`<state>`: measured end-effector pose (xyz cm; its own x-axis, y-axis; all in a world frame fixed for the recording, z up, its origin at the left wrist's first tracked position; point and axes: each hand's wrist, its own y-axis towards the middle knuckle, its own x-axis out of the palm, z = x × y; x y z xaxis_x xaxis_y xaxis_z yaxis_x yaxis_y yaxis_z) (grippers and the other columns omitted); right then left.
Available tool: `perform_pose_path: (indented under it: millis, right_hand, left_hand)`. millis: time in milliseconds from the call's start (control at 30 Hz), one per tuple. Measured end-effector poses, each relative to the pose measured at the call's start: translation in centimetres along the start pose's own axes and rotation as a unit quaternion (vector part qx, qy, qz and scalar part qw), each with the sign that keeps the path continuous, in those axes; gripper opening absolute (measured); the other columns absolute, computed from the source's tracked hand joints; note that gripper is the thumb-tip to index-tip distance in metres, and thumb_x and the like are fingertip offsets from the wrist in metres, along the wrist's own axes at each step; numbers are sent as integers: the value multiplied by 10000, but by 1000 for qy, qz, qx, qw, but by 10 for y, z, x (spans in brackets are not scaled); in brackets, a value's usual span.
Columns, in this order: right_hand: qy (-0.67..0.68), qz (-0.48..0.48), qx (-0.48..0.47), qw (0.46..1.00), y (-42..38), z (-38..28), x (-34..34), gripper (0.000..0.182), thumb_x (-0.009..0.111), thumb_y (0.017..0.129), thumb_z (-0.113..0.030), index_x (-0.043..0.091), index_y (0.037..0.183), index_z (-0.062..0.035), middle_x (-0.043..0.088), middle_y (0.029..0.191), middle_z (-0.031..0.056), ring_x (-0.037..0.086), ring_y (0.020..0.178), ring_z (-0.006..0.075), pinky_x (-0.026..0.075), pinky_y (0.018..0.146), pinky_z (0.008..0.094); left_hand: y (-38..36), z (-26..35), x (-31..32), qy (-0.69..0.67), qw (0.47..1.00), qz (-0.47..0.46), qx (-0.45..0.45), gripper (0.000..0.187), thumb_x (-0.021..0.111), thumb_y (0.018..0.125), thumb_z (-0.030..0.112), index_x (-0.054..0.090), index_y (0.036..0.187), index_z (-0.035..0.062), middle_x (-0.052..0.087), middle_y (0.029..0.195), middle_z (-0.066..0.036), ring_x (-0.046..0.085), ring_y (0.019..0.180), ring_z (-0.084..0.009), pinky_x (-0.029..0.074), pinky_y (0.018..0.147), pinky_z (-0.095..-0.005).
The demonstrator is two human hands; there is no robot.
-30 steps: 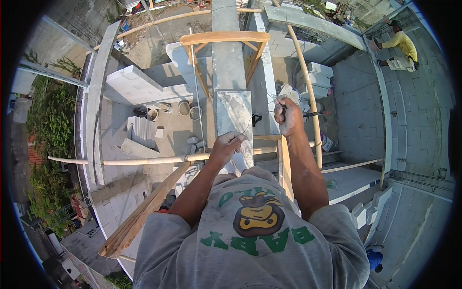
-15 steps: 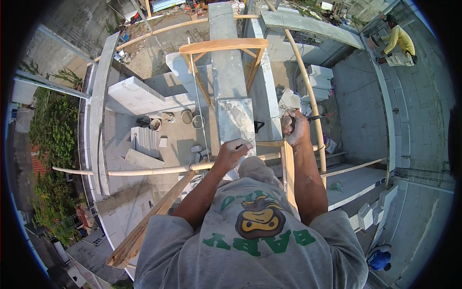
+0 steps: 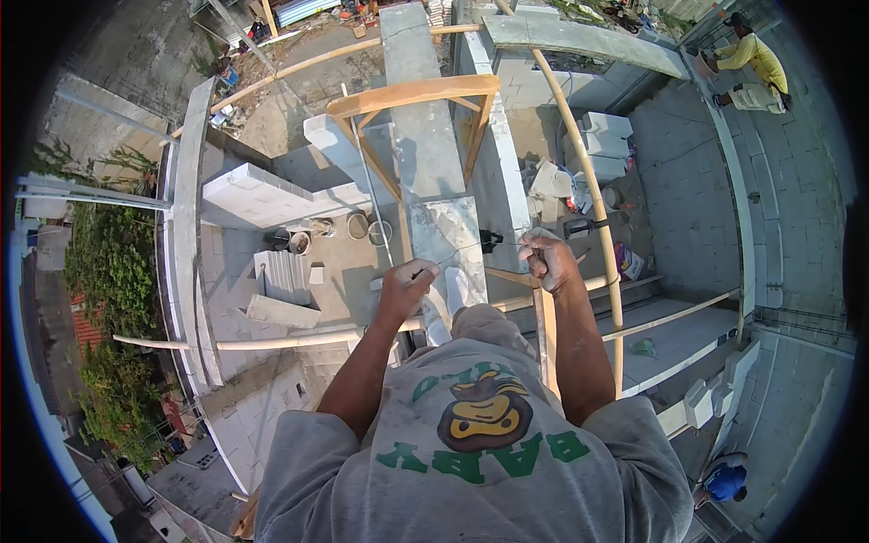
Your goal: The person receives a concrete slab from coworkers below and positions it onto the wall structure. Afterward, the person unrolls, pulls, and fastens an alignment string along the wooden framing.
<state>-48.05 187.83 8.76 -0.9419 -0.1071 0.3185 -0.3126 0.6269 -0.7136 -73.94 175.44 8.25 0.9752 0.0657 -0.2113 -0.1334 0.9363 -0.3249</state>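
My left hand [image 3: 409,284] is closed, its fingers curled around one end of a thin dark wire or cord [image 3: 463,250]. The line runs across to my right hand [image 3: 549,258], whose fingers are pinched on its other end. Both hands are held out in front of my chest, over a grey plank [image 3: 448,231] with pale smears. Just left of my right hand, a small black object [image 3: 490,241] shows beside the plank. Below the right hand a wooden post [image 3: 547,339] rises close to my forearm.
A wooden trestle frame [image 3: 415,95] stands over the plank ahead. Bamboo poles [image 3: 579,158] cross on the right and in front. Far below lie stacked white blocks [image 3: 288,276] and buckets [image 3: 300,242]. A person in yellow [image 3: 756,68] crouches upper right; another in blue [image 3: 724,480] is lower right.
My hands have moved farther apart, the left one going left and the right one slightly down. More of the thin line now shows between them. The view has shifted a little.
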Motion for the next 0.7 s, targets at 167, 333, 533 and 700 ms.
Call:
perform_pose_path:
  millis: [167,333,533,700]
  right_hand:
    - [58,57,-58,995,11,20,-17,89,503,835,-161,517,827,-74,565,682,38,362,389,66,254,366,192]
    - [-19,10,-87,996,5,28,-11,109,540,833,-184,542,812,-77,583,713,21,485,524,83,363,492,210]
    - [98,-22,-152,983,14,58,6,110,543,840,-147,592,860,-51,622,869,59,587,806,148,459,670,263]
    - [233,29,-82,969,14,77,9,171,551,825,-119,571,974,-38,600,880,54,577,827,155,451,757,304]
  left_hand:
    - [41,4,-8,-290,944,115,-106,230,564,832,240,611,915,30,425,588,47,352,474,-34,263,408,-192]
    - [98,47,8,-314,944,78,-63,272,529,862,290,555,974,44,414,603,49,345,478,-43,268,418,-185]
    - [119,94,97,-374,917,-90,-108,233,509,878,277,537,945,56,454,654,11,416,515,-82,350,492,-221]
    - [105,91,154,-438,858,-202,-179,198,517,875,275,522,925,84,464,662,10,422,520,-93,349,507,-231]
